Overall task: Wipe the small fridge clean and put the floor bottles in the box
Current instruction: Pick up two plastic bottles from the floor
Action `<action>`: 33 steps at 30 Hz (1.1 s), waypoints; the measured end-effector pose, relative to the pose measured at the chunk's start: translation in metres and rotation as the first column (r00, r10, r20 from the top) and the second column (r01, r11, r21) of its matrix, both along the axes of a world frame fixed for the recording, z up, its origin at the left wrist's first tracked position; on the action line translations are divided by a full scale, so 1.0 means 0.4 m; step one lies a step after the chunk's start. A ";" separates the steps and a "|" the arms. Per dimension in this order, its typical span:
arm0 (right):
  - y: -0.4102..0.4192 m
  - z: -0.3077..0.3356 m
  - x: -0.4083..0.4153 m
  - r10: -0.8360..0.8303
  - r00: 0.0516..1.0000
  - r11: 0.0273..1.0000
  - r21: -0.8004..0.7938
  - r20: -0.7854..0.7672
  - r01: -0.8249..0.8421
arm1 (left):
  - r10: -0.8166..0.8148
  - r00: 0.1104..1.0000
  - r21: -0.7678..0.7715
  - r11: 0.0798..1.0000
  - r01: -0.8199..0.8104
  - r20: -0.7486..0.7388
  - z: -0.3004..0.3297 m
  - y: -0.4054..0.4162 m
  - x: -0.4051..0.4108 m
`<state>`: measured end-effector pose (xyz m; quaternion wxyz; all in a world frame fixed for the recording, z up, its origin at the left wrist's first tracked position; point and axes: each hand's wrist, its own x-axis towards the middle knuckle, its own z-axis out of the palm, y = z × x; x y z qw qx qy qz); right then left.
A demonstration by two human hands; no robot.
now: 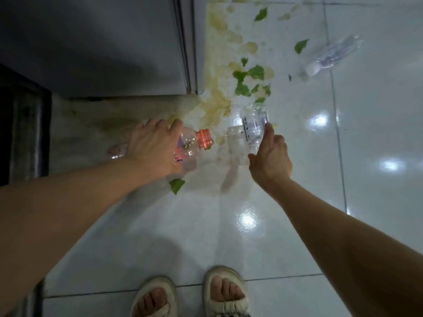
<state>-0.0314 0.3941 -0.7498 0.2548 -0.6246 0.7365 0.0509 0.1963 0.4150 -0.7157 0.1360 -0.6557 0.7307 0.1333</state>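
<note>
The left hand (153,145) is gripping a clear plastic bottle with an orange neck (194,143) at the fridge's foot; the right hand (270,156), fingers loose, is reaching for a clear labelled bottle (251,126) on the wet tiled floor (377,122). It could skid away if nudged.

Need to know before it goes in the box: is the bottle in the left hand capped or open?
Open. The orange-necked bottle gripped by the left hand shows bare screw threads with no cap on them.
</note>
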 end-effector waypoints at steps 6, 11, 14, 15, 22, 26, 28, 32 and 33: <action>0.057 0.284 -0.075 -0.045 0.999 0.999 -0.006 0.016 0.045 | 0.103 0.987 0.043 0.994 -0.099 -0.127 0.265 -0.004 -0.093; 0.053 0.566 -0.165 -0.116 0.993 0.993 0.016 -0.002 0.116 | 0.155 0.970 0.059 0.987 -0.146 -0.189 0.519 -0.043 -0.195; 0.028 0.709 -0.237 -0.114 0.993 0.993 -0.006 -0.021 0.114 | 0.156 0.966 0.065 0.987 -0.146 -0.204 0.649 -0.088 -0.273; 0.016 0.749 -0.263 -0.121 0.992 0.993 -0.014 -0.022 0.121 | 0.154 0.966 0.057 0.988 -0.145 -0.206 0.687 -0.105 -0.300; -0.098 0.908 -0.474 -0.165 0.985 0.986 -0.034 -0.050 0.163 | 0.124 0.967 0.059 0.992 -0.114 -0.220 0.831 -0.215 -0.490; -0.198 0.918 -0.595 -0.120 0.992 0.993 0.012 -0.033 0.120 | 0.169 0.972 0.057 0.985 -0.161 -0.164 0.852 -0.275 -0.583; -0.248 0.912 -0.652 -0.067 0.997 0.997 0.036 -0.023 0.068 | 0.216 0.967 0.071 0.976 -0.207 -0.139 0.852 -0.301 -0.623; -0.334 0.891 -0.747 0.005 1.000 0.999 0.043 -0.011 -0.004 | 0.302 0.948 0.098 0.951 -0.293 -0.098 0.839 -0.361 -0.709; -0.356 0.884 -0.765 0.011 1.000 0.999 0.049 -0.012 -0.010 | 0.326 0.939 0.108 0.943 -0.315 -0.109 0.833 -0.378 -0.728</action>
